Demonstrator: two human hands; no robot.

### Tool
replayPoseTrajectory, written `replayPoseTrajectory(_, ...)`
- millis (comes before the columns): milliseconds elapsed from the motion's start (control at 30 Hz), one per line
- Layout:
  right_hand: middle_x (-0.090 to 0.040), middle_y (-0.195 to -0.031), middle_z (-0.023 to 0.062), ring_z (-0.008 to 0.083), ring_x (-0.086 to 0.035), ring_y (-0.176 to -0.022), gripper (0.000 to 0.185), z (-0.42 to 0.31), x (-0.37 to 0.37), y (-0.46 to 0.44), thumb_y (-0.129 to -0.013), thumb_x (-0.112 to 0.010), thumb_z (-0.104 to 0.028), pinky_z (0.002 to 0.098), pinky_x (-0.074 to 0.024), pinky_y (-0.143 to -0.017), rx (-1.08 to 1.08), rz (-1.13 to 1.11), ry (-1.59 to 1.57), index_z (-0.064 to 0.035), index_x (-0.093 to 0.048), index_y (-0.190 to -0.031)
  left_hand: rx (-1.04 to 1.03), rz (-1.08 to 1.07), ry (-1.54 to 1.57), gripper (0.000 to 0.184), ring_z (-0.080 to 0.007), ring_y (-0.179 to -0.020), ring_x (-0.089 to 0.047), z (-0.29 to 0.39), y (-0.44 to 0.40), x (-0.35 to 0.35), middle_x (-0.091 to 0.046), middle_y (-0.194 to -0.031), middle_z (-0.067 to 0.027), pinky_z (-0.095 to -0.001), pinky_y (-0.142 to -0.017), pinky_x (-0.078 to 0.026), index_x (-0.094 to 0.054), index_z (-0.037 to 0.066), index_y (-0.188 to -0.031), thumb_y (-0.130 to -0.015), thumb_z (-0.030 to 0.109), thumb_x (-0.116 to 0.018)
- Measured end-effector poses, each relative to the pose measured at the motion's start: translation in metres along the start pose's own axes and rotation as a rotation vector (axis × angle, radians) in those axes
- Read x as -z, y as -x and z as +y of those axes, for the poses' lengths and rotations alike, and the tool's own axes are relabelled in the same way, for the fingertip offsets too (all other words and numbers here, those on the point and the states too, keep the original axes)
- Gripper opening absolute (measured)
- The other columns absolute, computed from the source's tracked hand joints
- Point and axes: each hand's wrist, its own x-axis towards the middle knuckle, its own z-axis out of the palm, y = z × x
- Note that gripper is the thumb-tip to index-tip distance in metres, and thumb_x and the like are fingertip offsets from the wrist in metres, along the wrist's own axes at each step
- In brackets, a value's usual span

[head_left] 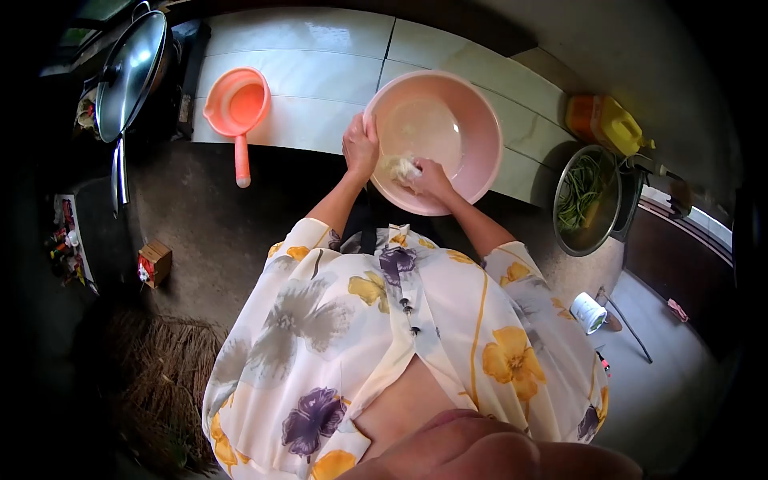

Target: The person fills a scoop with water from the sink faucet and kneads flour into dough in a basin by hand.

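A pink plastic basin (476, 128) stands on the tiled counter in front of me, tilted a little toward my body. My left hand (361, 147) is closed on the basin's left rim, thumb on the upper edge. Inside, against the near wall, my right hand (430, 178) has its fingers curled round a pale, dough-like lump (402, 170). Part of that lump hides behind the fingers, and its exact kind is not clear. A thin pale film seems to coat the basin's bottom.
Left on the white-tiled counter (300, 76) sits an orange dipper (212, 112), handle over the edge. A lidded wok (132, 76) is farther left. To the right are a metal bowl (612, 192) of long green vegetables (582, 192) and a yellow-capped jug (616, 126).
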Motion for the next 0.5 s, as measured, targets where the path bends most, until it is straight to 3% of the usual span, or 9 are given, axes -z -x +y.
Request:
replayPoseTrajectory(67,-0.068,-0.106,0.0241,0.0410,-0.065,-0.101,0.038,0.009,0.003,-0.038,-0.080,-0.076,-0.028,0.0498,-0.0516,-0.087,-0.155,0.034,-0.323,-0.0024,-0.072,-0.108,-0.044,0.029,0.006,0.028,-0.0465,-0.087,-0.066,-0.009,0.003,-0.005,-0.069,-0.093,-0.0248,-0.0499,-0.075,-0.052,-0.066,0.002,-0.110,-0.101,0.026,-0.056)
replayPoseTrajectory(167,-0.070,-0.104,0.0216,0.0402,-0.066,-0.097,0.036,0.000,0.037,-0.069,-0.078,-0.076,-0.026,0.0488,-0.0512,-0.087,-0.186,0.139,-0.224,-0.0033,-0.073,-0.106,-0.025,-0.033,0.001,0.024,-0.0464,-0.089,-0.064,-0.001,0.003,0.000,-0.068,-0.094,-0.0235,-0.0527,-0.075,-0.050,-0.064,0.004,-0.107,-0.100,0.025,-0.057)
replayPoseTrajectory(233,-0.060,-0.127,0.0253,0.0401,-0.061,-0.110,0.032,0.009,0.020,-0.077,-0.083,-0.070,-0.019,0.0453,-0.0501,-0.093,0.217,0.380,0.137,-0.0032,-0.071,-0.112,-0.011,-0.026,-0.019,0.023,-0.0466,-0.089,-0.064,-0.002,0.006,-0.001,-0.068,-0.094,-0.0233,-0.0528,-0.075,-0.050,-0.064,0.004,-0.107,-0.100,0.025,-0.057)
replayPoseTrajectory(267,-0.060,-0.127,0.0253,0.0401,-0.061,-0.110,0.032,0.007,0.016,-0.075,-0.083,-0.070,-0.019,0.0453,-0.0501,-0.093,0.218,0.390,0.138,-0.0032,-0.071,-0.112,-0.008,-0.017,-0.029,0.023,-0.0468,-0.090,-0.064,-0.002,0.002,-0.002,-0.068,-0.094,-0.0232,-0.0529,-0.075,-0.050,-0.064,0.004,-0.107,-0.100,0.025,-0.057)
replayPoseTrajectory(333,-0.060,-0.122,0.0256,0.0382,-0.061,-0.110,0.030,-0.013,0.008,-0.043,-0.084,-0.066,-0.015,0.0443,-0.0508,-0.093,0.265,0.134,-0.035,-0.0049,-0.071,-0.112,-0.007,-0.021,-0.007,0.023,-0.0469,-0.090,-0.064,0.000,0.001,0.000,-0.068,-0.095,-0.0230,-0.0530,-0.075,-0.050,-0.064,0.004,-0.107,-0.100,0.025,-0.057)
replayPoseTrajectory(500,-0.062,-0.105,0.0223,0.0389,-0.063,-0.100,0.019,-0.035,0.000,0.006,-0.084,-0.065,-0.013,0.0467,-0.0526,-0.087,0.296,-0.027,0.049,-0.0037,-0.070,-0.100,-0.022,0.005,0.006,0.025,-0.0458,-0.085,-0.066,0.000,0.002,-0.001,-0.069,-0.090,-0.0243,-0.0494,-0.073,-0.051,-0.066,0.002,-0.109,-0.100,0.024,-0.058)
